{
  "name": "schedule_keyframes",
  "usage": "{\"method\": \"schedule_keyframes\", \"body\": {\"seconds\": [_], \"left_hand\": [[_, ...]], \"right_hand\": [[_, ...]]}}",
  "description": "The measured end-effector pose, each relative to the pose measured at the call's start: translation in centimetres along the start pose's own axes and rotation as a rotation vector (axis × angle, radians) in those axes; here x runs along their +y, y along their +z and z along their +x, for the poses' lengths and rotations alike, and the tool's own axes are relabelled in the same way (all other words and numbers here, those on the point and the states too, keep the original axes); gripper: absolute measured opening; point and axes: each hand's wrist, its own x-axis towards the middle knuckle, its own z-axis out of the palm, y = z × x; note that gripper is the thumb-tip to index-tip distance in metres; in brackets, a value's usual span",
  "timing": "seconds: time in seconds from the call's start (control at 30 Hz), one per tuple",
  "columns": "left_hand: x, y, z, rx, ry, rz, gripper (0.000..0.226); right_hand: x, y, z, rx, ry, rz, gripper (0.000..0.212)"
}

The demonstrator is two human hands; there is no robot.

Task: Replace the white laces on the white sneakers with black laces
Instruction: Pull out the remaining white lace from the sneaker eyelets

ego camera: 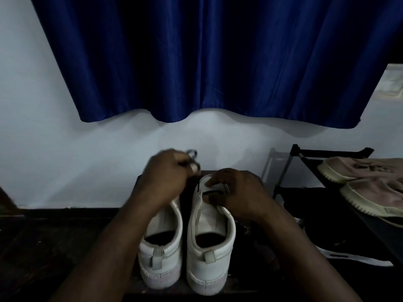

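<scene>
Sneakers [209, 253]: where does the white pair stand? (A)

Near centre, side by side on a dark surface [248, 258], heels toward the viewer, toes toward the far wall [43, 149]. (B)

Reading from the left, what comes first? (A)

The left sneaker [162, 236]; its front is hidden behind the left forearm. Above its toe is the left hand [168, 177], held high, fingers curled together and pinching a black lace [197, 185]. The hand is blurred, so the loop above the fingertips is indistinct. (B)

Where does the lace run? (A)

Down from that pinch to the front of the right sneaker [210, 225], where a short black bar crosses the eyelets. How many eyelets are threaded cannot be told. (B)

And the right hand [237, 192]? (A)

It lies over the front of the right sneaker, fingers curled and clamped on the upper, with forefinger and thumb on either side of the black bar. (B)

Further right? (A)

A black rack [327, 152], just beside the surface, with two pink shoes [370, 192] with pale soles on its top shelf. A blue curtain [218, 62] hangs across the far wall. (B)
</scene>
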Motion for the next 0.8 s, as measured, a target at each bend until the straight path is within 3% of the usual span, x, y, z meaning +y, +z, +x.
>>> {"method": "schedule_keyframes", "body": {"seconds": [0.1, 0.2, 0.33, 0.4, 0.53, 0.63, 0.8], "left_hand": [[0.4, -1.3, 0.5, 0.404, 0.036, -0.572, 0.019], [0.3, -1.6, 0.3, 0.533, 0.011, -0.724, 0.019], [-0.2, -1.0, 0.1, 0.376, 0.015, -0.507, 0.018], [0.0, -0.8, 0.0, 0.378, 0.05, -0.465, 0.016], [-0.2, -0.1, 0.1, 0.282, 0.035, -0.378, 0.01], [-1.1, 0.8, 0.2, 0.136, -0.003, -0.076, 0.004], [-0.7, 1.5, -0.8, -0.11, 0.001, 0.315, 0.006]], "right_hand": [[0.0, 0.1, 0.0, -0.014, 0.013, 0.001, 0.037], [0.0, 0.1, 0.0, -0.015, 0.015, 0.016, 0.037], [0.2, 0.2, 0.0, -0.011, 0.003, 0.039, 0.033], [0.4, 0.2, -0.1, -0.007, -0.008, 0.095, 0.029], [2.0, -0.1, -0.5, -0.003, 0.106, 0.449, 0.016], [3.4, -0.9, -0.7, 0.024, 0.161, 0.446, 0.014], [3.5, -1.5, -1.9, -0.075, 0.127, 0.359, 0.008]]}}
